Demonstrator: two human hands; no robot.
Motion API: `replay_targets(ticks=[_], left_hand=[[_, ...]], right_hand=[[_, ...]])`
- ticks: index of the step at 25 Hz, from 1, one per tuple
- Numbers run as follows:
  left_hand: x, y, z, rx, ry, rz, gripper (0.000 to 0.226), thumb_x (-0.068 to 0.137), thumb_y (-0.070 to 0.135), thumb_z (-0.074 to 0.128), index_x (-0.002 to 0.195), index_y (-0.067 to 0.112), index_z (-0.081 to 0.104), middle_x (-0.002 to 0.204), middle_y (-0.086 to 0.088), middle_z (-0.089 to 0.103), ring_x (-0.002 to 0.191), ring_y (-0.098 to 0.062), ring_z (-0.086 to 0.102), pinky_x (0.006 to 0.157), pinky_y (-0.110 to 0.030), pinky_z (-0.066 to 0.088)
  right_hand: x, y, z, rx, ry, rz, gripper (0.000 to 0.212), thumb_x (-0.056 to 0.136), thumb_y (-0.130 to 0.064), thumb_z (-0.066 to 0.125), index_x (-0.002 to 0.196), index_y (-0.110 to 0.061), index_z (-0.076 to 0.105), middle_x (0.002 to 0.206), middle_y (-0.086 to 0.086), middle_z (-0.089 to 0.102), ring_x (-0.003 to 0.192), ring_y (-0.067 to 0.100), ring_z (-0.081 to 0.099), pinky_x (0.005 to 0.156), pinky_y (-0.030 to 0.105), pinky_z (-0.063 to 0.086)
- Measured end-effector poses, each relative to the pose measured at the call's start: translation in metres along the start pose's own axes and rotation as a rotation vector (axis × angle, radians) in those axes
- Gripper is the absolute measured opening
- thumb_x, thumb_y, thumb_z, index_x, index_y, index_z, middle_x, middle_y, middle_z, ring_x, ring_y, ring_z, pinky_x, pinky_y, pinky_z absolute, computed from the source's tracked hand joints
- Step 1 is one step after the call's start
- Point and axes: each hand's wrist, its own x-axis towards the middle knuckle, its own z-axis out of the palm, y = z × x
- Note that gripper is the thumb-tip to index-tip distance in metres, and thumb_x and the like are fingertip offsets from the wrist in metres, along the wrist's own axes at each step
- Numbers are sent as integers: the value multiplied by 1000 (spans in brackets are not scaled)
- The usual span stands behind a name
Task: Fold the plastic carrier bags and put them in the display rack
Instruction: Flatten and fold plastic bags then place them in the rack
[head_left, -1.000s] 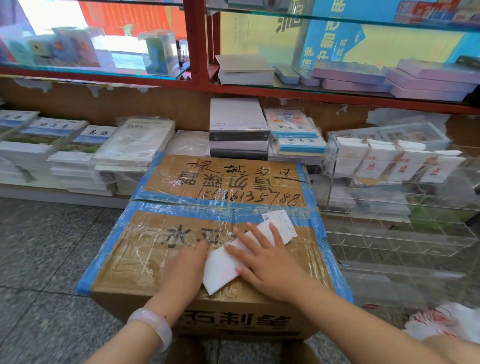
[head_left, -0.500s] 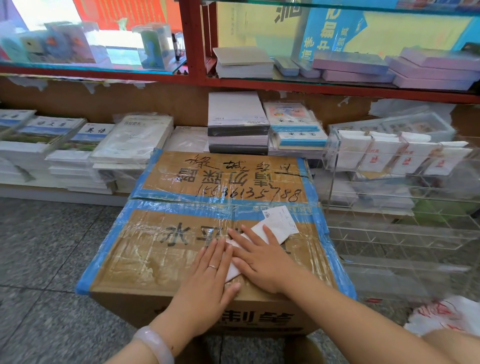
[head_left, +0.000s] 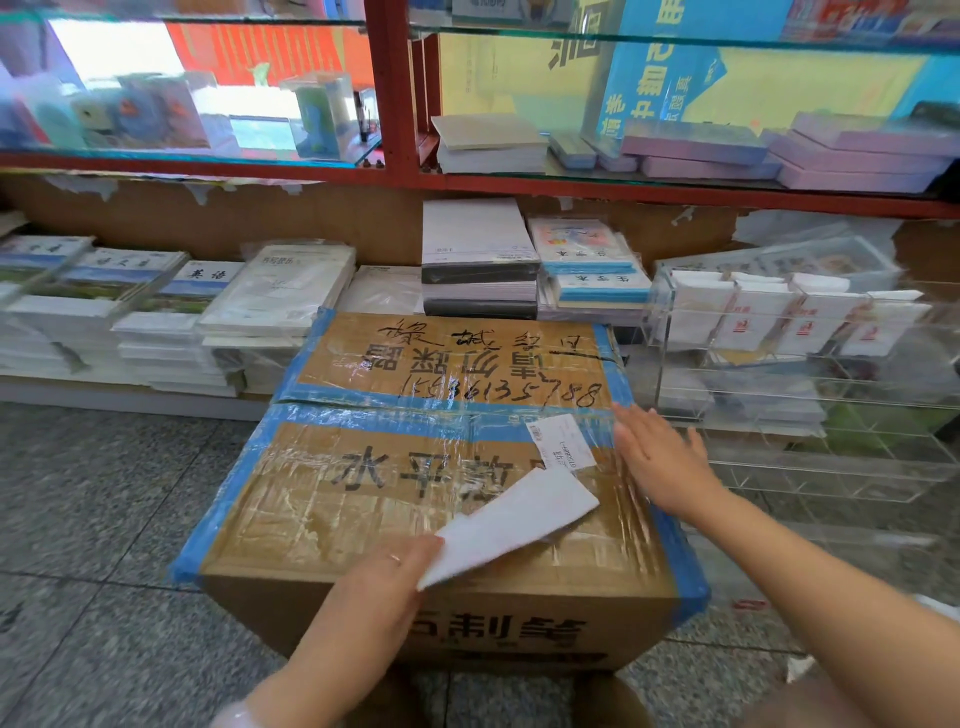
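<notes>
A folded white plastic bag (head_left: 511, 522) lies slanted above the taped cardboard box (head_left: 363, 499), its near end lifted. My left hand (head_left: 384, 577) pinches that near end at the box's front edge. My right hand (head_left: 657, 460) hovers with fingers straight over the box's right side, off the bag. To the right stands the clear acrylic display rack (head_left: 810, 415); its top row holds several folded white bags (head_left: 753, 317) with red print.
Stacks of books and notebooks (head_left: 280, 291) line the low shelf behind the box. A red-framed glass shelf (head_left: 519, 179) runs above. A white shipping label (head_left: 563, 441) is stuck on the box top. More white plastic (head_left: 935, 605) lies on the floor at the right.
Both hands were pressing the bag flat on the box. Now my left hand has taken hold of its near end and lifted it, and my right hand has moved off to the right.
</notes>
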Motion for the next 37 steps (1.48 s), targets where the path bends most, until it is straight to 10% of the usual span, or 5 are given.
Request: replay_targets(ticks=[12, 16, 20, 25, 37], left_hand=[[15, 47, -24, -1285, -173, -1119, 19, 95, 5, 50, 114, 5, 45, 83, -21, 66, 59, -29, 67, 42, -27, 53], [11, 45, -28, -848, -375, -858, 24, 101, 29, 38, 99, 13, 55, 57, -4, 63, 45, -15, 56, 43, -25, 45], [18, 11, -29, 9, -144, -184, 35, 100, 21, 33, 134, 25, 41, 128, 6, 49, 115, -9, 46, 93, -18, 35], [21, -7, -2, -53, -260, -23, 59, 97, 21, 39, 148, 31, 11, 154, 12, 15, 141, -6, 11, 107, -13, 3], [37, -1, 9, -616, -34, -216, 23, 83, 20, 69, 93, 40, 61, 89, 20, 68, 85, -2, 63, 78, -26, 51]], right_hand=[[-76, -83, 46, -26, -37, -711, 61, 83, -26, 64, 138, -22, 37, 145, 10, 40, 129, 29, 43, 96, 43, 44], [-75, -82, 61, -13, 80, -765, 57, 52, -11, 86, 103, -17, 62, 112, 7, 65, 91, 24, 68, 56, 24, 53], [-73, -81, 57, 15, 66, -771, 61, 43, -16, 93, 97, -19, 67, 109, 3, 68, 88, 19, 69, 56, 22, 54], [-72, -90, 48, 82, -91, -689, 37, 88, -6, 57, 123, -14, 48, 149, -1, 37, 126, 25, 46, 88, 36, 45], [-56, -97, 52, 606, -105, -375, 16, 92, -20, 56, 103, -14, 67, 103, -4, 64, 94, 7, 57, 81, 23, 46]])
